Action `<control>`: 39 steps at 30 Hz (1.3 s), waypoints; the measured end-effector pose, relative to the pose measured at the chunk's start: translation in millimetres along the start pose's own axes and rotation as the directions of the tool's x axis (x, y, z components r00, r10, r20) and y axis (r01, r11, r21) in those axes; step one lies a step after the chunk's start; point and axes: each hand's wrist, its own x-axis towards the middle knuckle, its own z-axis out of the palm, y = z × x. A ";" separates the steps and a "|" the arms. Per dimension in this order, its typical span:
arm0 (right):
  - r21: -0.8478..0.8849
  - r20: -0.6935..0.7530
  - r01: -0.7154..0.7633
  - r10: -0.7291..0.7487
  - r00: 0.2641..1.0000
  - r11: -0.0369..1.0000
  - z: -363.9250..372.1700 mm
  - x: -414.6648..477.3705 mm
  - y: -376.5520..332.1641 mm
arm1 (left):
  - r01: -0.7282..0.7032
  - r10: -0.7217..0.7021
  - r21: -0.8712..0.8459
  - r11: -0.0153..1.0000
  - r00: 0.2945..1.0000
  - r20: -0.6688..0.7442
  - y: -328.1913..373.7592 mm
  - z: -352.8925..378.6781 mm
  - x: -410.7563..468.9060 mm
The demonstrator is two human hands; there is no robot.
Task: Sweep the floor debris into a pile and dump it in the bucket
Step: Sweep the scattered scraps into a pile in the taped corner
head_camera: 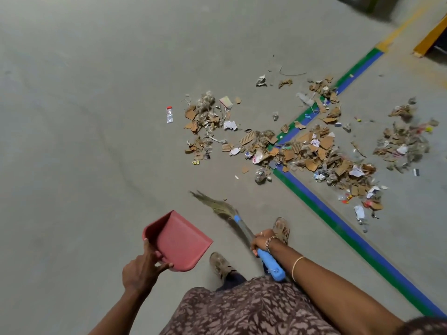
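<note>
Debris [312, 151] of torn cardboard, paper scraps and wrappers lies scattered across the grey floor ahead, in loose clumps at the centre and right. My left hand [141, 270] grips the rear rim of a red dustpan [177, 240], held above the floor at lower centre. My right hand [262, 241] is closed around a grass broom [238, 224] with a blue handle; its bristles point up-left, short of the debris. No bucket is in view.
A green-and-blue floor line [358, 243] runs diagonally from lower right and bends under the debris toward the upper right. A yellow beam [430, 37] lies at the top right corner. My sandalled feet [221, 264] stand near the broom. Bare floor spreads left.
</note>
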 end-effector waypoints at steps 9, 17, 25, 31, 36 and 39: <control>0.197 -0.254 0.043 0.009 0.967 0.979 -120.7 18.4 -39.9 | 0.108 -0.104 -0.049 0.993 0.992 0.072 97.1 -3.7 -30.8; 0.345 -0.476 0.160 0.026 0.879 0.925 -258.8 25.6 -52.1 | 0.046 -0.046 -0.049 0.998 0.999 -0.008 222.0 -42.7 -20.9; 0.469 -0.524 0.315 -0.027 0.852 0.825 -300.7 -9.8 -40.2 | -0.085 0.087 0.022 0.996 0.995 -0.059 270.9 -75.4 4.3; 0.400 -0.436 0.349 -0.159 0.886 0.848 -293.5 -41.5 -40.4 | -0.093 0.097 0.039 0.995 0.987 -0.127 262.8 -83.7 26.7; 0.162 -0.296 0.336 -0.279 0.914 0.928 -265.2 -39.1 -62.3 | -0.080 0.087 0.052 0.995 0.987 -0.136 244.1 -83.8 30.8; 0.015 -0.213 0.319 -0.308 0.927 0.948 -236.8 -34.0 -74.7 | -0.053 0.055 0.021 0.998 0.991 -0.124 232.3 -86.7 24.3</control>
